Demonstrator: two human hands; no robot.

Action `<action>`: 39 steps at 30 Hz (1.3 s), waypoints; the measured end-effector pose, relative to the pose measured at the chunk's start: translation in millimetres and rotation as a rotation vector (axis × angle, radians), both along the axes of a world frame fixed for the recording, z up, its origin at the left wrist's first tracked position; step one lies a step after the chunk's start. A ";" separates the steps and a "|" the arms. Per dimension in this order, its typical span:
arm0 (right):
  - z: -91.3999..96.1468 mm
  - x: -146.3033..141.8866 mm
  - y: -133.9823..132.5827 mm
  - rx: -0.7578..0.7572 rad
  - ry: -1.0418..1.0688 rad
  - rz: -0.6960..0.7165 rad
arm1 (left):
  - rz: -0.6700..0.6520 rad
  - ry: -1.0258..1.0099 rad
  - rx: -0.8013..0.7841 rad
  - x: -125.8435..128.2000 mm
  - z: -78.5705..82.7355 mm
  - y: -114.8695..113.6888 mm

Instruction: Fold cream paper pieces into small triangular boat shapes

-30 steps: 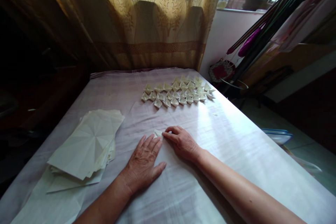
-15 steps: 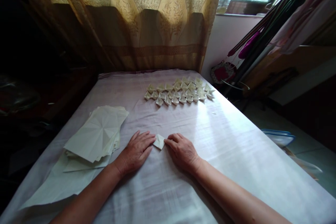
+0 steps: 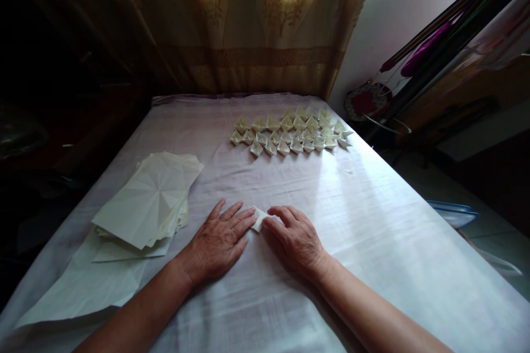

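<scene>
A small folded piece of white paper lies on the cloth between my two hands. My left hand rests flat with its fingers spread, and its fingertips touch the left side of the paper. My right hand has its fingers curled, with thumb and forefinger pinching the paper's right side; they cover part of it. Beyond my hands stand several small pointed folded-paper shapes, set close together in rows.
A stack of creased paper sheets lies left of my left hand, over a larger white sheet. The table has a pale cloth. A gold curtain hangs behind, and a dark stand leans at the right.
The view has tilted down and shifted slightly. My left fingers have spread further apart. My right fingers have come over the paper, so less of it shows.
</scene>
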State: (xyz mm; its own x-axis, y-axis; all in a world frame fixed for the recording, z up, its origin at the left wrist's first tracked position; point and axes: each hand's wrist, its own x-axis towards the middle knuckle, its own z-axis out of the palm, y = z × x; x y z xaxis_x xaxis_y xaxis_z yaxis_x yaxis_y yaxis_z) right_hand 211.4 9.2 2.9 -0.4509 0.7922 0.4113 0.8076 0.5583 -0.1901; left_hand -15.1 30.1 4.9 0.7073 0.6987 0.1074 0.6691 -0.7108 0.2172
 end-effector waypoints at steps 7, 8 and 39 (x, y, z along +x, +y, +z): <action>1.7 -2.1 -1.5 -0.082 -0.089 0.145 | -0.016 -0.013 0.010 -0.6 -0.9 -1.1; 1.8 -2.0 -0.9 -0.076 -0.123 0.151 | -0.016 -0.015 0.014 -0.4 -0.6 -1.0; -2.8 11.4 19.2 -0.106 0.033 0.166 | 0.003 0.003 0.035 5.6 -2.5 -4.9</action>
State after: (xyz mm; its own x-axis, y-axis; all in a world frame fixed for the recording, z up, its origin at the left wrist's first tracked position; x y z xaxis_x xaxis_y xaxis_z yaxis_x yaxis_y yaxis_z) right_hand 222.8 28.3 0.1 -0.5668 0.7474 0.3467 0.6981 0.6592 -0.2797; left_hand -9.4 25.2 2.4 0.7057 0.6966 0.1294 0.6718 -0.7159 0.1900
